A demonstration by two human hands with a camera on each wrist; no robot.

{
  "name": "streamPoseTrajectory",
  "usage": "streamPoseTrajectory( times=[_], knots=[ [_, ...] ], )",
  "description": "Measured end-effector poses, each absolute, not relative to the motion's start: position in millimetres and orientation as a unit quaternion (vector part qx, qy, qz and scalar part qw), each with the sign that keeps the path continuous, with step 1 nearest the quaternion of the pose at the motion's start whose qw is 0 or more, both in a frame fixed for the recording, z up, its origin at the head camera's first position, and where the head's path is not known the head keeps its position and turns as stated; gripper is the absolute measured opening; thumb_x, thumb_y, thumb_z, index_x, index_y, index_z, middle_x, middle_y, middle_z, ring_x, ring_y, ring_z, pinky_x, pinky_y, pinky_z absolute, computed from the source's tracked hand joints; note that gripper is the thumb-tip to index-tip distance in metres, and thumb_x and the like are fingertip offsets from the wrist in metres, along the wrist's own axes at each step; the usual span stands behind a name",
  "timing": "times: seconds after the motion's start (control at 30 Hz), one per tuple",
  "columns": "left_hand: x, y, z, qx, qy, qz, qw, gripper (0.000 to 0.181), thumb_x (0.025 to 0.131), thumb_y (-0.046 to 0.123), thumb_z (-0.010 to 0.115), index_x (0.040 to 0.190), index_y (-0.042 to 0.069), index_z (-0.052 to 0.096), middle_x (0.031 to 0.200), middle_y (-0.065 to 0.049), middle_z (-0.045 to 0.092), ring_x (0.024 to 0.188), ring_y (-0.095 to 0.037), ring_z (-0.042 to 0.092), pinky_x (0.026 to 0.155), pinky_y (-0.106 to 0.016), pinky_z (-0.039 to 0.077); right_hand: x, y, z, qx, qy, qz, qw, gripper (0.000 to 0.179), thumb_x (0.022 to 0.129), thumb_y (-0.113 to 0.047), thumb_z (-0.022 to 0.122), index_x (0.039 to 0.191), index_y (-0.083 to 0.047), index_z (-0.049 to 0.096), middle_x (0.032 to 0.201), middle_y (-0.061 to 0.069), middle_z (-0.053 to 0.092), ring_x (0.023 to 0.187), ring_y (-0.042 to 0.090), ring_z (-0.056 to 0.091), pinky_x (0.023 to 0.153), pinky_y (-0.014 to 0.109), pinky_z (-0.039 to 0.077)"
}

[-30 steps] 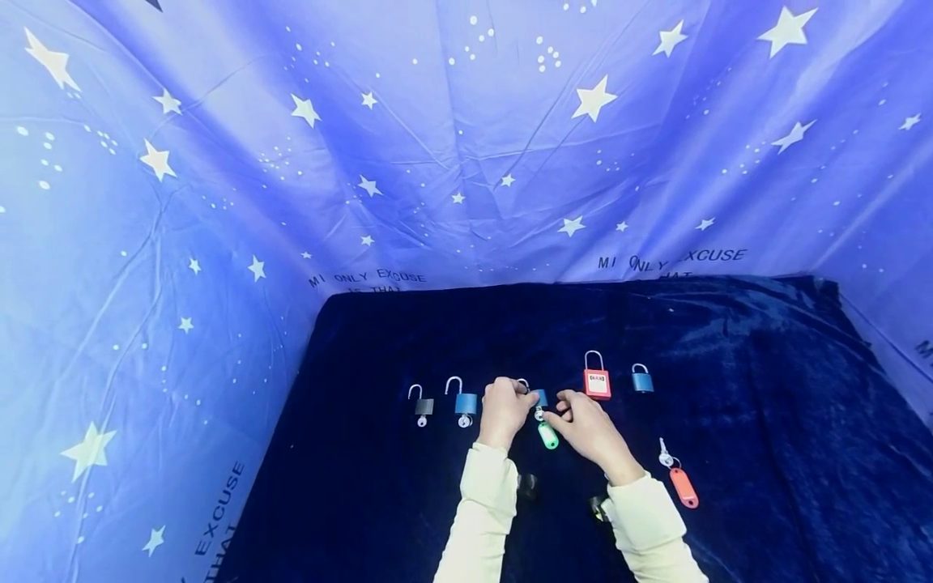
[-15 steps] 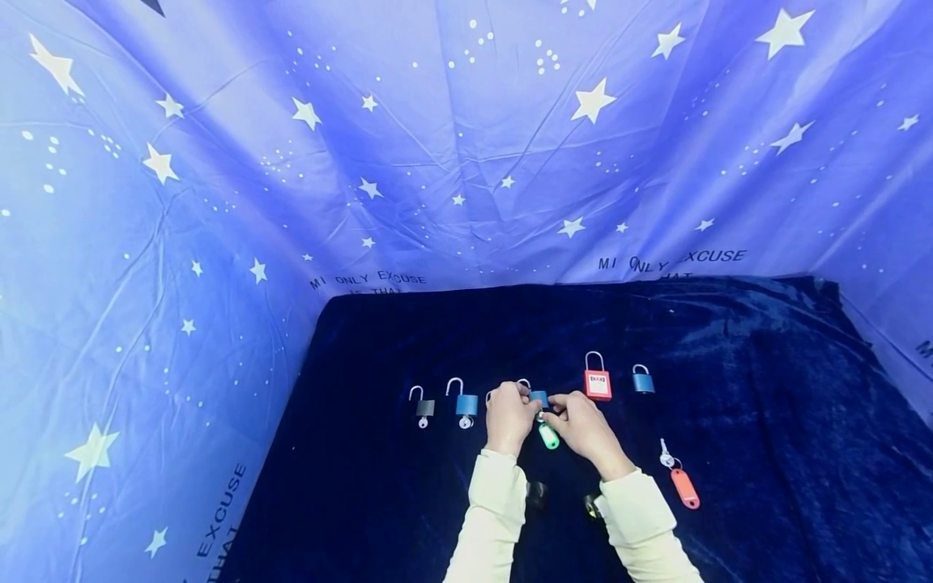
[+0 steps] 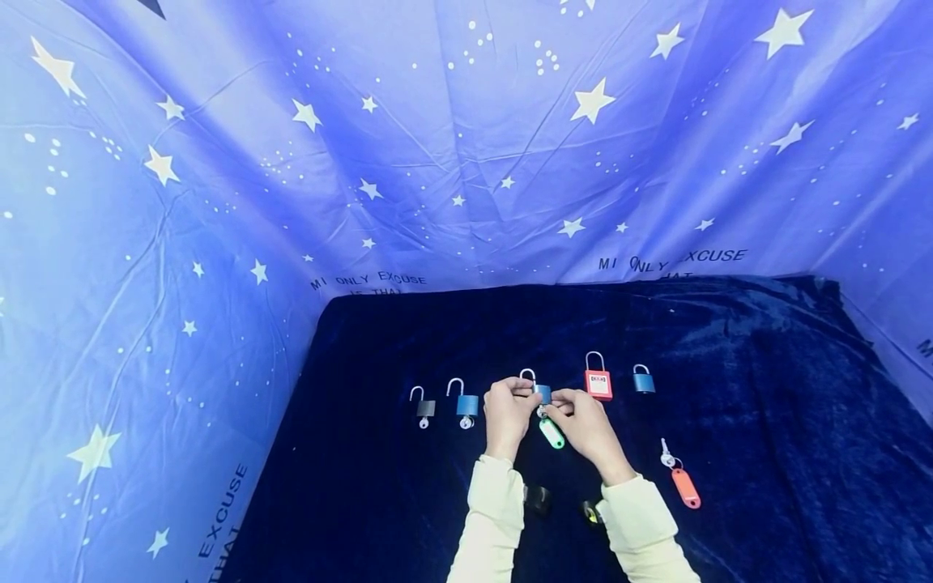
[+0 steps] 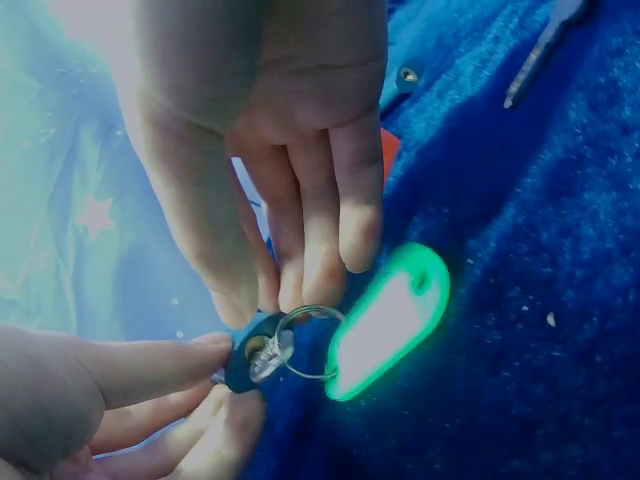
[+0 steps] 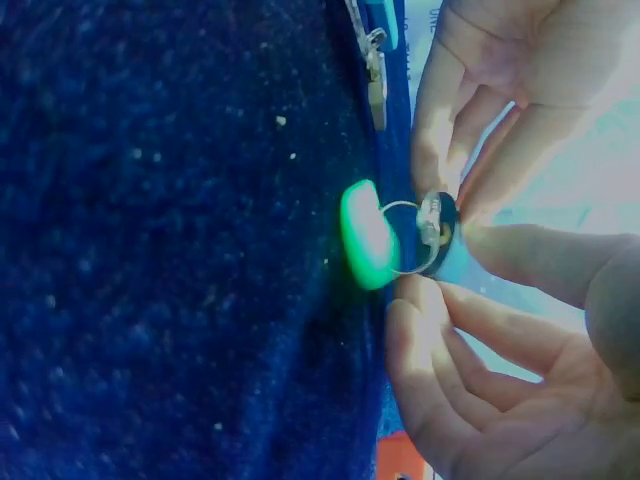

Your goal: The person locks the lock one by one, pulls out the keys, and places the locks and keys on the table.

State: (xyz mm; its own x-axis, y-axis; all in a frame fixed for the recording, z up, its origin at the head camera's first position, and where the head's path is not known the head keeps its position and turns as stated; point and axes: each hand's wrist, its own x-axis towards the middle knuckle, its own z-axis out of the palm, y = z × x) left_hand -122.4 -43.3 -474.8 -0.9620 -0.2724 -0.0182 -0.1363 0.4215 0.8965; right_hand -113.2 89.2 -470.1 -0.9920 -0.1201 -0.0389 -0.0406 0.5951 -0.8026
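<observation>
My left hand (image 3: 508, 417) pinches a small blue padlock (image 3: 542, 393) by its left side, thumb and fingers on opposite faces. From the other side my right hand (image 3: 592, 429) pinches the same padlock near its lower right edge. Its shackle (image 3: 528, 373) is swung out, hooking to the left of the body. A silver key (image 4: 268, 358) sits in the keyhole on the underside. From the key's ring (image 5: 402, 204) hangs a green tag (image 3: 551, 433) with a pale label, which also shows in both wrist views.
To the left lie a grey padlock (image 3: 426, 408) and a blue padlock (image 3: 467, 405), both unlocked with keys in them. At right are a red padlock (image 3: 598, 385), another blue padlock (image 3: 643, 381) and a key with a red tag (image 3: 685, 487). Dark blue cloth (image 3: 765, 389) covers the table.
My right fingers have closed in onto the padlock's edge. The padlock has shifted slightly up and right, showing more of its shackle, and the green tag has swung to the right.
</observation>
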Motion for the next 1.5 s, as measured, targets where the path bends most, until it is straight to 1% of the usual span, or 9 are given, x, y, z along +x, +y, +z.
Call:
streamPoseTrajectory(
  times=[0.2, 0.3, 0.47, 0.67, 0.9, 0.97, 1.17, 1.3, 1.5],
  knots=[
    [-123, -47, -472, 0.123, -0.8, -0.586, 0.043, 0.016, 0.078, 0.01, 0.083, 0.093, 0.008, 0.078, 0.079, -0.001, 0.077, 0.076, -0.008, 0.072, 0.072, -0.023, 0.056, -115, 92, -467, -0.03, 0.876, -0.48, 0.032, 0.025, 0.093, -0.01, 0.067, 0.111, 0.007, 0.068, 0.099, 0.018, 0.074, 0.091, 0.029, 0.071, 0.083, 0.042, 0.056],
    [-123, -50, -469, 0.119, -0.767, -0.629, 0.036, 0.018, 0.077, 0.007, 0.083, 0.094, 0.006, 0.078, 0.08, -0.004, 0.077, 0.075, -0.01, 0.073, 0.07, -0.023, 0.057, -116, 94, -465, -0.02, 0.867, -0.497, 0.028, 0.024, 0.094, -0.012, 0.066, 0.111, 0.005, 0.068, 0.101, 0.019, 0.073, 0.092, 0.029, 0.071, 0.082, 0.038, 0.056],
    [-124, -52, -466, 0.103, -0.714, -0.692, 0.022, 0.02, 0.077, -0.001, 0.081, 0.096, 0.0, 0.076, 0.083, -0.013, 0.076, 0.074, -0.013, 0.073, 0.069, -0.025, 0.059, -118, 96, -464, -0.005, 0.841, -0.54, 0.038, 0.024, 0.096, -0.015, 0.066, 0.111, 0.004, 0.067, 0.102, 0.018, 0.072, 0.087, 0.021, 0.069, 0.074, 0.026, 0.054],
    [-125, -52, -463, 0.087, -0.677, -0.731, 0.003, 0.021, 0.08, -0.004, 0.078, 0.1, -0.006, 0.074, 0.088, -0.021, 0.075, 0.076, -0.016, 0.073, 0.071, -0.028, 0.06, -118, 97, -465, -0.008, 0.799, -0.596, 0.078, 0.03, 0.1, -0.015, 0.06, 0.117, 0.009, 0.06, 0.106, 0.022, 0.069, 0.082, 0.009, 0.066, 0.076, 0.027, 0.056],
    [-125, -56, -460, 0.077, -0.677, -0.732, -0.013, 0.024, 0.079, -0.003, 0.078, 0.102, -0.003, 0.072, 0.089, -0.017, 0.076, 0.077, -0.012, 0.072, 0.072, -0.028, 0.059, -117, 98, -465, -0.009, 0.771, -0.629, 0.099, 0.035, 0.1, -0.016, 0.059, 0.121, 0.013, 0.056, 0.109, 0.024, 0.068, 0.086, 0.004, 0.066, 0.079, 0.026, 0.057],
    [-125, -58, -460, 0.072, -0.678, -0.731, -0.017, 0.029, 0.079, -0.002, 0.079, 0.107, -0.002, 0.069, 0.089, -0.017, 0.076, 0.077, -0.013, 0.072, 0.072, -0.029, 0.06, -117, 98, -465, -0.003, 0.766, -0.634, 0.104, 0.035, 0.1, -0.016, 0.06, 0.12, 0.012, 0.056, 0.109, 0.023, 0.068, 0.085, 0.004, 0.065, 0.081, 0.027, 0.057],
    [-126, -60, -457, 0.057, -0.71, -0.702, -0.012, 0.041, 0.088, 0.009, 0.074, 0.123, -0.003, 0.058, 0.088, -0.018, 0.075, 0.066, -0.022, 0.073, 0.066, -0.031, 0.06, -116, 97, -464, 0.008, 0.766, -0.634, 0.108, 0.033, 0.099, -0.017, 0.062, 0.118, 0.009, 0.057, 0.104, 0.018, 0.069, 0.084, 0.005, 0.066, 0.081, 0.027, 0.056],
    [-127, -59, -456, 0.053, -0.729, -0.682, 0.002, 0.035, 0.091, 0.015, 0.072, 0.119, -0.003, 0.062, 0.084, -0.019, 0.075, 0.061, -0.022, 0.071, 0.06, -0.031, 0.06, -114, 95, -464, 0.002, 0.769, -0.631, 0.106, 0.032, 0.098, -0.015, 0.064, 0.117, 0.009, 0.058, 0.101, 0.015, 0.068, 0.083, 0.005, 0.065, 0.079, 0.025, 0.056],
    [-125, -58, -455, 0.047, -0.766, -0.641, 0.009, 0.031, 0.092, 0.021, 0.071, 0.116, 0.001, 0.07, 0.085, -0.011, 0.076, 0.062, -0.012, 0.068, 0.059, -0.026, 0.058, -112, 94, -465, -0.008, 0.777, -0.62, 0.108, 0.031, 0.096, -0.016, 0.066, 0.115, 0.007, 0.06, 0.1, 0.014, 0.069, 0.084, 0.009, 0.065, 0.079, 0.027, 0.055]
  ],
)
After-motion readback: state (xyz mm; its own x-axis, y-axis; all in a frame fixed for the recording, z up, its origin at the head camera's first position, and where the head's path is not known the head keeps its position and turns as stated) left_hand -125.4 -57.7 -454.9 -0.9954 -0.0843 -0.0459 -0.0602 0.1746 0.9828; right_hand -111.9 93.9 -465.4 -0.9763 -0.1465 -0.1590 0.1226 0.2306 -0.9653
